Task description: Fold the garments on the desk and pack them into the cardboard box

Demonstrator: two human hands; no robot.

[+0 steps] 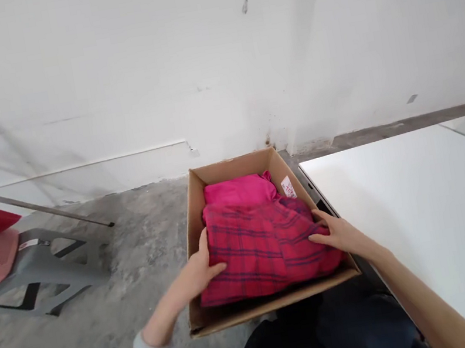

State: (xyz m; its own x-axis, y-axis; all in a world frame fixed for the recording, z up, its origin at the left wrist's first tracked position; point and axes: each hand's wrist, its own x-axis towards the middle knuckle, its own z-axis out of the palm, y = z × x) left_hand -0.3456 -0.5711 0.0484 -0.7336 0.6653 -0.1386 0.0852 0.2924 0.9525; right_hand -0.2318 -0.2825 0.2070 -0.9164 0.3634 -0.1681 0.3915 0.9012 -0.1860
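Here we are, both hands on the cloth! The left hand (196, 274) sits at 9 o'clock, fingers (203, 245) spread, thumb lying across the shirt's edge. The right hand (342, 237) sits at 3 o'clock, fingers (319, 235) flat and close together, no pinch on either side. Between them, the folded red plaid shirt (263, 252) lies in a cardboard box (231, 168), long axis running 9 to 3, neither hand clearly nearer. Pink cloth (239, 192) sits at 12, a white bench (430, 236) at 3.
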